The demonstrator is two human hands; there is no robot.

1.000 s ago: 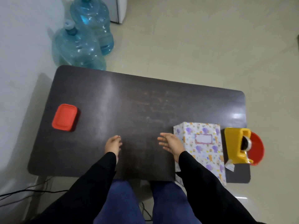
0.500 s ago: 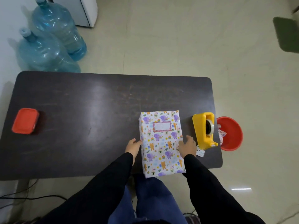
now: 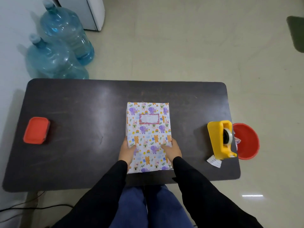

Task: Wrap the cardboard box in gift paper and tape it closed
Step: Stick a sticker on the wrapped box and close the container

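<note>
Wrapped box (image 3: 147,129) lies flat on the desk (image 3: 82,129) — clamped between left hand (image 3: 128,149) and right hand (image 3: 172,149), thumbs on top. Tape dispenser (image 3: 219,140) stands well right of the right hand.

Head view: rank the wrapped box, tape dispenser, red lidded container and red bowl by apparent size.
1. wrapped box, clearly largest
2. red bowl and tape dispenser: look alike; the bowl sits lower, on the floor, partly hidden, so unranked
3. red lidded container, smallest

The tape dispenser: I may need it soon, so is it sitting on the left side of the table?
No, the yellow tape dispenser stands near the table's right edge, beside the red bowl.
</note>
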